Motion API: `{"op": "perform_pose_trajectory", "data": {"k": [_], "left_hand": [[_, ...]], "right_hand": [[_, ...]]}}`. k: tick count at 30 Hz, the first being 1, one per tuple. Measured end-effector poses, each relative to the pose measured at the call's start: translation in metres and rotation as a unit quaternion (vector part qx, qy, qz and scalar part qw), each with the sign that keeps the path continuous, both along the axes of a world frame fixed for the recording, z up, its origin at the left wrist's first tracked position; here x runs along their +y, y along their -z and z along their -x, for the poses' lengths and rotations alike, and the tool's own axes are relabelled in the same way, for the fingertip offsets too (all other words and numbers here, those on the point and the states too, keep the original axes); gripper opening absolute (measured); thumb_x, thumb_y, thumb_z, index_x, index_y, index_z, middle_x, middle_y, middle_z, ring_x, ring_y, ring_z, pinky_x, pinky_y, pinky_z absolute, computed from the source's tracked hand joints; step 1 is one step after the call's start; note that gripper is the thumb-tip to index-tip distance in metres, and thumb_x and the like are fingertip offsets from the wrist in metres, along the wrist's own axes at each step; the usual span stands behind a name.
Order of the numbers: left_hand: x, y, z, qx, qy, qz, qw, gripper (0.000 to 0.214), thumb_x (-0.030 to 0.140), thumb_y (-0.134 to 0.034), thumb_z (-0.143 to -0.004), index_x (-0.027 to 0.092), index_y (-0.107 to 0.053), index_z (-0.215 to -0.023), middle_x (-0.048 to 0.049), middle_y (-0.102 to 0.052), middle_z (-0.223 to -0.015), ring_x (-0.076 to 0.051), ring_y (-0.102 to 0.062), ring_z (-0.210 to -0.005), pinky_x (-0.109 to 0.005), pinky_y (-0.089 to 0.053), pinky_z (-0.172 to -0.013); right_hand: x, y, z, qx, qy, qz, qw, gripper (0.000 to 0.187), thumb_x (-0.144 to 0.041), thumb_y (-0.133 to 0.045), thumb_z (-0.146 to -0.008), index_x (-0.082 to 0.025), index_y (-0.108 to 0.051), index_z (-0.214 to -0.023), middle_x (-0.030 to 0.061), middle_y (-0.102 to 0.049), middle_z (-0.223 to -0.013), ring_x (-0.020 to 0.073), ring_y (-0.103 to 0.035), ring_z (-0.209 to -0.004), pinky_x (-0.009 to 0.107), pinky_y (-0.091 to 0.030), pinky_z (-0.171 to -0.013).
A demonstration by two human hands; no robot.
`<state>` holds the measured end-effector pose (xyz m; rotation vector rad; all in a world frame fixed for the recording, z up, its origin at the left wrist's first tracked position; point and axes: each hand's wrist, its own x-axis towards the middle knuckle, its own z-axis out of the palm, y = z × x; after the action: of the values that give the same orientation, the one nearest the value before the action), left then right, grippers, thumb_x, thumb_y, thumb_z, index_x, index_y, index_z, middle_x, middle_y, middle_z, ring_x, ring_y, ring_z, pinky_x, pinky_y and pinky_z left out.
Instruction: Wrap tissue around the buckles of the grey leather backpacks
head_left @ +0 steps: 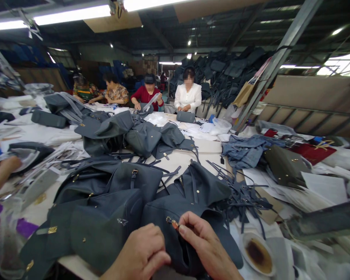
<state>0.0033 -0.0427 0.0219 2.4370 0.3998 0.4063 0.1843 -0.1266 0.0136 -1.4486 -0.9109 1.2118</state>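
Observation:
A dark blue-grey bag (175, 217) lies right in front of me on the table. My right hand (205, 243) pinches a small metal zipper pull (172, 223) on the top of that bag, fingers closed. My left hand (141, 252) is curled into a closed grip on the near edge of the same bag, beside the right hand. What lies under the left fingers is hidden.
Several similar dark bags (116, 182) are heaped across the table, with loose straps (242, 198) to the right. A cup of dark liquid (258, 254) stands at the lower right. A co-worker's arm (0, 173) reaches in at the left. Several people work at the far end.

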Motion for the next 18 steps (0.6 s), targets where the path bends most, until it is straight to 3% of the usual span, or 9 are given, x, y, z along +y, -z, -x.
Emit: {"op": "perform_pose_trajectory", "data": {"k": [2, 5, 7, 10, 12, 13, 15, 18], "left_hand": [[-0.001, -0.005, -0.003, -0.042, -0.082, 0.099, 0.991, 0.012, 0.016, -0.047, -0.089, 0.021, -0.055, -0.081, -0.0018, -0.062, -0.082, -0.015, -0.058, -0.076, -0.025, -0.045, -0.070], [0.000, -0.008, -0.014, -0.070, -0.151, 0.174, 0.971, 0.019, 0.012, -0.054, -0.081, 0.022, -0.058, -0.096, -0.0020, -0.064, -0.090, -0.015, -0.060, -0.079, -0.024, -0.048, -0.071], [0.002, -0.006, -0.022, -0.063, -0.179, 0.146, 0.971, 0.007, 0.018, -0.055, -0.083, 0.020, -0.060, -0.079, 0.0005, -0.062, -0.073, -0.014, -0.057, -0.065, -0.022, -0.046, -0.060], [0.002, -0.002, -0.024, -0.053, -0.225, 0.021, 0.973, 0.032, 0.023, -0.048, -0.088, 0.020, -0.050, -0.056, 0.0020, -0.050, -0.053, -0.013, -0.050, -0.051, -0.023, -0.043, -0.051], [-0.002, -0.001, -0.020, -0.068, -0.189, -0.042, 0.979, 0.016, 0.017, -0.047, -0.085, 0.020, -0.061, -0.077, -0.0036, -0.064, -0.074, -0.017, -0.061, -0.068, -0.026, -0.051, -0.064], [-0.006, -0.001, -0.019, -0.080, -0.147, -0.065, 0.984, 0.019, 0.015, -0.049, -0.083, 0.020, -0.062, -0.095, -0.0073, -0.067, -0.093, -0.019, -0.064, -0.084, -0.029, -0.053, -0.075], [-0.015, 0.001, -0.018, -0.082, -0.051, -0.115, 0.989, 0.043, 0.015, -0.056, -0.078, 0.024, -0.055, -0.120, -0.0107, -0.060, -0.125, -0.025, -0.058, -0.110, -0.037, -0.051, -0.092], [-0.024, 0.014, -0.027, -0.071, -0.027, -0.205, 0.976, 0.041, 0.013, -0.061, -0.075, 0.024, -0.059, -0.115, -0.0104, -0.057, -0.129, -0.029, -0.055, -0.116, -0.042, -0.051, -0.095]], "right_hand": [[0.000, 0.001, -0.001, 0.004, -0.006, -0.002, 1.000, 0.026, -0.043, -0.058, -0.082, -0.020, -0.051, -0.073, -0.0053, -0.043, -0.065, 0.0122, -0.039, -0.063, 0.024, -0.030, -0.059], [0.001, -0.001, -0.001, 0.005, -0.011, -0.004, 1.000, 0.027, -0.044, -0.059, -0.081, -0.020, -0.051, -0.072, -0.0056, -0.042, -0.065, 0.0121, -0.038, -0.063, 0.025, -0.029, -0.058], [0.002, -0.001, -0.001, 0.016, -0.010, -0.009, 1.000, 0.028, -0.044, -0.060, -0.079, -0.020, -0.051, -0.072, -0.0059, -0.042, -0.064, 0.0116, -0.037, -0.061, 0.024, -0.029, -0.057], [0.002, -0.002, -0.003, 0.042, 0.016, -0.024, 0.999, 0.028, -0.044, -0.062, -0.078, -0.019, -0.051, -0.072, -0.0070, -0.041, -0.062, 0.0100, -0.035, -0.057, 0.024, -0.027, -0.054], [0.004, -0.003, -0.004, 0.050, 0.041, -0.032, 0.997, 0.026, -0.043, -0.062, -0.078, -0.019, -0.052, -0.073, -0.0080, -0.042, -0.059, 0.0088, -0.033, -0.054, 0.023, -0.026, -0.052], [0.007, -0.004, -0.005, 0.051, 0.047, -0.032, 0.997, 0.025, -0.042, -0.062, -0.078, -0.019, -0.052, -0.073, -0.0084, -0.042, -0.058, 0.0083, -0.033, -0.052, 0.023, -0.026, -0.051], [0.014, -0.007, -0.006, 0.054, 0.047, -0.032, 0.997, 0.022, -0.038, -0.063, -0.075, -0.019, -0.053, -0.073, -0.0086, -0.044, -0.056, 0.0077, -0.035, -0.050, 0.022, -0.027, -0.050], [0.026, -0.013, -0.010, 0.042, 0.040, -0.032, 0.998, 0.014, -0.031, -0.061, -0.072, -0.018, -0.055, -0.072, -0.0079, -0.047, -0.058, 0.0074, -0.039, -0.051, 0.021, -0.032, -0.051]]}}
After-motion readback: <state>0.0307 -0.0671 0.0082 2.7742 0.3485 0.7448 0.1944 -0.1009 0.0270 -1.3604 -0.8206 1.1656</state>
